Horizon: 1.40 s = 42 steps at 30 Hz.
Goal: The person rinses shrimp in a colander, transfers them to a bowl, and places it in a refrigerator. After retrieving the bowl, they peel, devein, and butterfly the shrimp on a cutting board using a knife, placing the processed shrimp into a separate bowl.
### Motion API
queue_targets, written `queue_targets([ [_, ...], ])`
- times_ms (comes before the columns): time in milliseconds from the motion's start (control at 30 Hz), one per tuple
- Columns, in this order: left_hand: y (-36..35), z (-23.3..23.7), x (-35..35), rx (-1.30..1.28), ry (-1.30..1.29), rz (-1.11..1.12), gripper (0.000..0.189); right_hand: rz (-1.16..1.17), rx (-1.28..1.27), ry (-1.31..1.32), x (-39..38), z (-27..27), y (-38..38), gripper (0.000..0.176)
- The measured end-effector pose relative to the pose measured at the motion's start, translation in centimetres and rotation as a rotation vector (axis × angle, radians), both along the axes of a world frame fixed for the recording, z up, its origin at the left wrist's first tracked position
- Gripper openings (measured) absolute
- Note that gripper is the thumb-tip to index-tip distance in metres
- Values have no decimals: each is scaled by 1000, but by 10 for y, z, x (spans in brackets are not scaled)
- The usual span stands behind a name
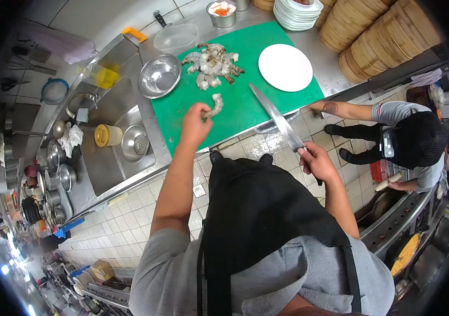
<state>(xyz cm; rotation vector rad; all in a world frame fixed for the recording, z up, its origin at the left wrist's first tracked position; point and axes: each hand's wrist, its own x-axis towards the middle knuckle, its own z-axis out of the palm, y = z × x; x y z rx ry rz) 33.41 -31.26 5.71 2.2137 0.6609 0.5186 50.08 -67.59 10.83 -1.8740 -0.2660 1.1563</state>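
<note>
Pinched in the fingers of my left hand [197, 123] is a single shrimp [215, 105], held over the left part of the green cutting board [182, 126]. My right hand [317, 161] is closed round the handle of a large knife [278, 118], its blade pointing up and left, with the tip over the board. A pile of shrimp [215, 64] lies on the upper part of the board, beyond my left hand. To the right of the pile is a round white plate [285, 67] with nothing on it. A metal bowl [160, 76] stands by the board's left edge.
At left is a sink [98, 163] holding a yellow container [108, 135] and a metal bowl [135, 143]. Stacked white plates [298, 16] and bamboo steamers [387, 39] stand at the back right. A co-worker [411, 139] stands at right, one arm reaching toward the board's corner.
</note>
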Motion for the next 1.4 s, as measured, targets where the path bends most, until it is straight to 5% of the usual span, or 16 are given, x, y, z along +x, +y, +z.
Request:
queue_targets([
  [200, 7, 20, 1, -58, 284, 207, 21, 217, 39, 7, 6, -21, 16, 17],
  [367, 7, 11, 47, -112, 448, 237, 25, 216, 157, 24, 1, -16, 37, 51],
  [467, 8, 15, 50, -102, 440, 224, 23, 243, 157, 62, 3, -23, 36, 55],
  [967, 23, -1, 49, -136, 429, 175, 40, 274, 165, 86, 12, -26, 47, 55],
  [1400, 23, -1, 48, -204, 404, 165, 31, 342, 156, 184, 12, -32, 30, 53],
])
